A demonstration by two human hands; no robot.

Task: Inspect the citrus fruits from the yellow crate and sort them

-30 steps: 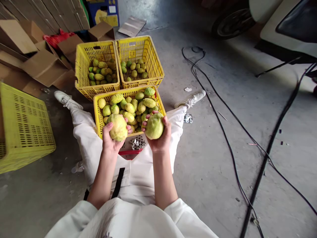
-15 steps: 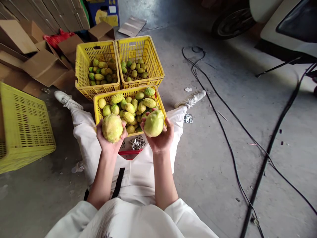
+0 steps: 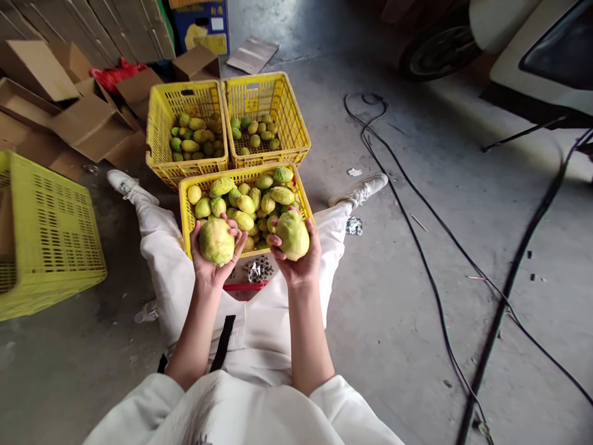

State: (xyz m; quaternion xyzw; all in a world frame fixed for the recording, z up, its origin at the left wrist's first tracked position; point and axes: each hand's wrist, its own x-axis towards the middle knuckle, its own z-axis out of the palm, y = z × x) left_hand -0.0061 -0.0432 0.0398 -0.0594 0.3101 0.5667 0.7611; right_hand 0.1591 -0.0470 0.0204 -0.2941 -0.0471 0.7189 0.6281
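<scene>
Your left hand cups one yellow-green fruit, your right hand another, over the near crate; turn each gently, fingers wrapped, no squeezing.

A grey concrete floor fills the frame. On it, at upper centre, stand three yellow crates of green-yellow fruit, two side by side behind the nearer one. An overturned yellow crate sits at left, flattened cardboard boxes at upper left. Black cables trail across the right half, and small scraps of litter lie near the crates.
</scene>
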